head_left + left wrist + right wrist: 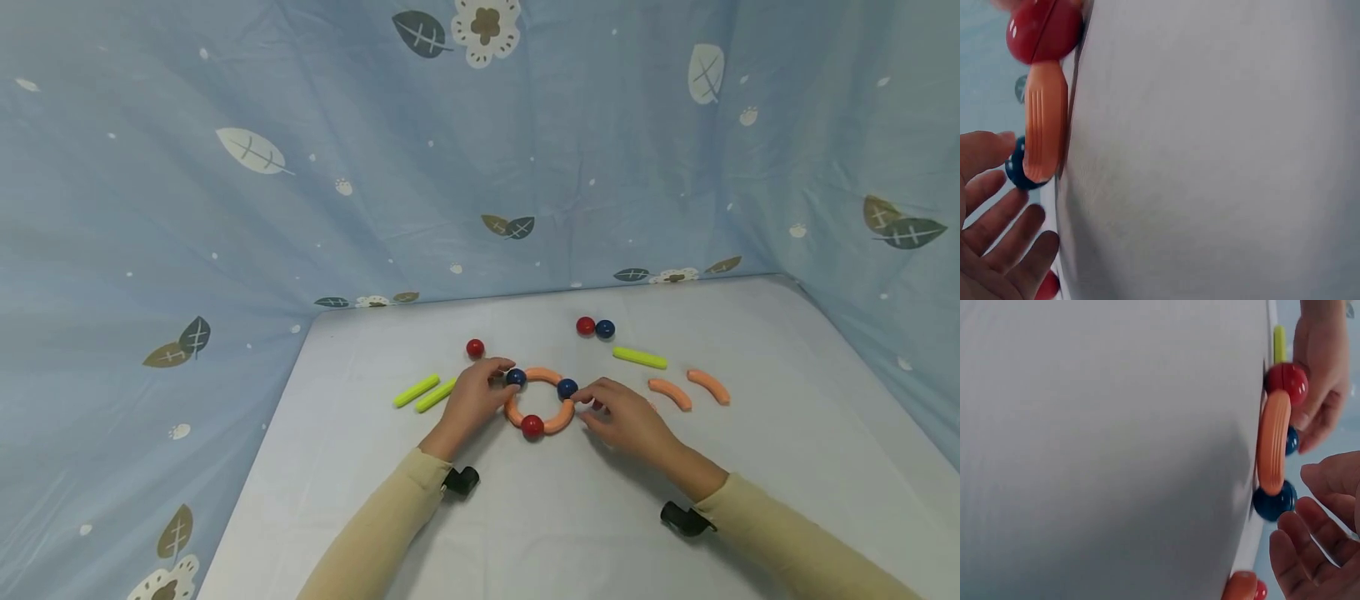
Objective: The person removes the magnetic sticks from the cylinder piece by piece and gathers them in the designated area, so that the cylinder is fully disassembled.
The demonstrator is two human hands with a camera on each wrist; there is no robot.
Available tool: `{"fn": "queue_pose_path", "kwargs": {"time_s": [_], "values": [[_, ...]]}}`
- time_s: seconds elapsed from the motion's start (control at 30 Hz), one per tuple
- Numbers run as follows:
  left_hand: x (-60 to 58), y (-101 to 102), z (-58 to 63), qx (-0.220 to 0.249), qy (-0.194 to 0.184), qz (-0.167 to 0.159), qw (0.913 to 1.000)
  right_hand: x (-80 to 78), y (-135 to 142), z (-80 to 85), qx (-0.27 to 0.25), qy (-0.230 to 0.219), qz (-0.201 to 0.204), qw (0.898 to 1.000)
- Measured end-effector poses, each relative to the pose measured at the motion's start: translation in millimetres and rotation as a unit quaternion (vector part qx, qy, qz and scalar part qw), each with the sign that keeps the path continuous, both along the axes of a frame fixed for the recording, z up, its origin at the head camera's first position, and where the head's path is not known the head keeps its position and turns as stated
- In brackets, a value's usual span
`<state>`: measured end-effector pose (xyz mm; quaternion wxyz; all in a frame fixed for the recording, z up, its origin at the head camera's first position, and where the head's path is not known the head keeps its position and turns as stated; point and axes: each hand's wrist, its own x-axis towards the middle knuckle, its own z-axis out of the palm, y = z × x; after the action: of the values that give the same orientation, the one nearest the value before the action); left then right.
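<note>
A ring of three curved orange pieces [542, 375] lies on the white tabletop, with balls at its joints: a red ball [532, 427] at the front and two dark blue balls behind. My left hand [474, 395] pinches the left blue ball [516, 378], thumb and fingertips on opposite sides of it. Beside the right blue ball [567, 389] is my right hand [626, 419]. Its fingers are relaxed and slightly bent, and its thumb stands apart from the ball [1275, 501]. In the left wrist view, an orange piece [1046, 122] links the red and blue balls.
Two yellow-green sticks [417, 391] lie left of the ring, near a single red ball [475, 348]. Behind it sit another red ball [586, 326] and a blue ball [604, 329]. To the right are a yellow-green stick [640, 358] and loose orange curved pieces [708, 387].
</note>
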<state>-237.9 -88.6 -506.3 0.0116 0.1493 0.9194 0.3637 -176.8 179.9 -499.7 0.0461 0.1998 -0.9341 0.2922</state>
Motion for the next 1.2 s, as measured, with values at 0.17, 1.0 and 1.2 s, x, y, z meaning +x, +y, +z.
{"fn": "queue_pose_path", "kwargs": {"time_s": [0.17,1.0,1.2], "values": [[9.9,1.3,0.4,-0.01,0.035,-0.024,0.9991,3.6,-9.7,-2.6,-0.018,0.004,0.023,1.0],[40.9,1.5,0.1,-0.028,0.071,-0.181,0.9806,4.5,-42.1,-7.7,0.008,-0.024,0.045,0.999],[41.8,1.8,-0.2,-0.039,0.067,-0.173,0.982,1.4,-43.1,-9.2,0.005,-0.017,0.047,0.999]]}}
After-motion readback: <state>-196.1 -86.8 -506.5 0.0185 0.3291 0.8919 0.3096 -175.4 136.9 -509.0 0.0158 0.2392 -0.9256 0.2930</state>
